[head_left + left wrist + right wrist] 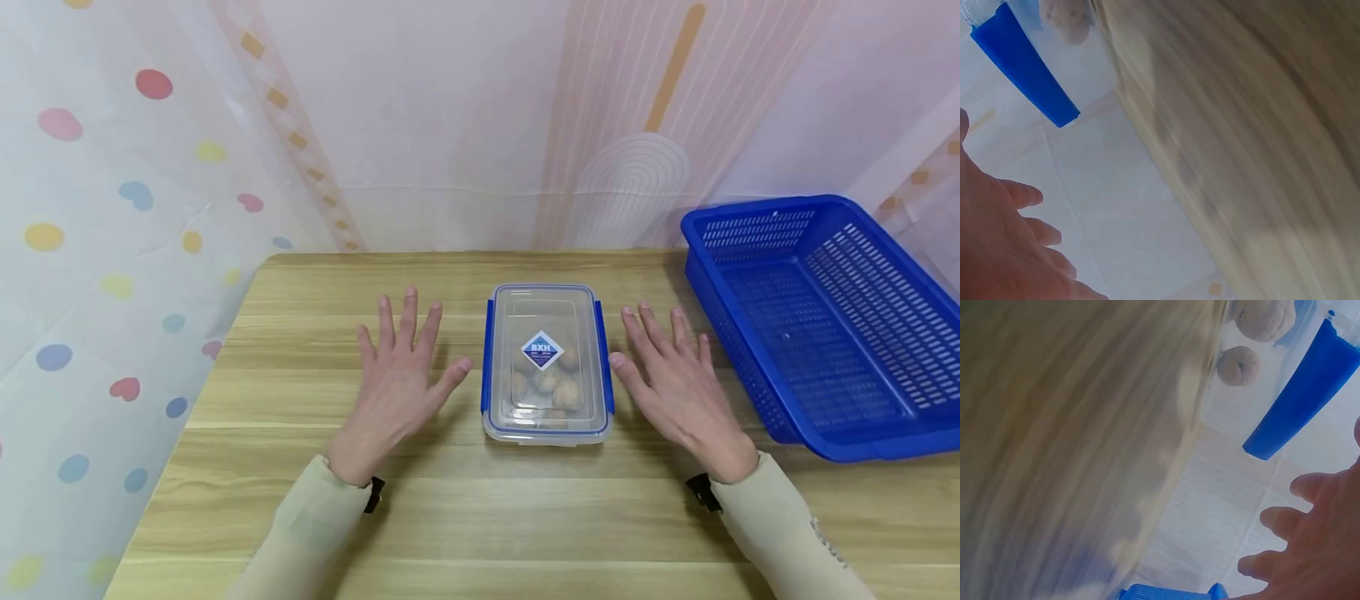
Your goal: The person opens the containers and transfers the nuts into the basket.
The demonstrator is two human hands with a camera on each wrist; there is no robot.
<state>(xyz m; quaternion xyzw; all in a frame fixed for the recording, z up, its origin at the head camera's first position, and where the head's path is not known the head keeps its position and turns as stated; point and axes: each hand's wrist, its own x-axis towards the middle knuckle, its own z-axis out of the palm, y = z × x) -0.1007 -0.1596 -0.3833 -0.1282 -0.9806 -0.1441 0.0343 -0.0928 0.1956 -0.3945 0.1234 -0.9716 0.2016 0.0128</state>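
From where I stand, nearest, at bottom of frame: two pale sleeves point(307, 517) w/ dark wrist straps point(705, 492), reaching over a wood-grain table point(450, 533). Just above: left hand point(393, 383), left of ctr, & right hand point(675, 392), right of ctr, both backs up, fingers straight & spread, neither holding anything; can't tell if they rest on the wood or hover. Btwn them, just right of frame ctr, a clear lidded box point(546, 312) lies flat; right hand is just beside it, left hand slightly farther off. To handle it well, IMO: come in evenly from both sides, hold low, keep it level b/c the contents look free to roll, & mind the blue side clips point(604, 358), which could pop if pried. Lid point(588, 392) is on, clips look down; diamond label point(542, 350) reads BXH. Inside, several tan round things point(567, 394), maybe nuts or mushrooms, mostly in its lower half as framed; exact no. unclear thru the plastic. Farther, at right edge: big blue basket point(752, 342), angled, open-topped, slotted walls & mesh floor showing, partly cut off. Farthest, top & left: pale backdrop point(450, 125) w/ coloured dots point(154, 84).
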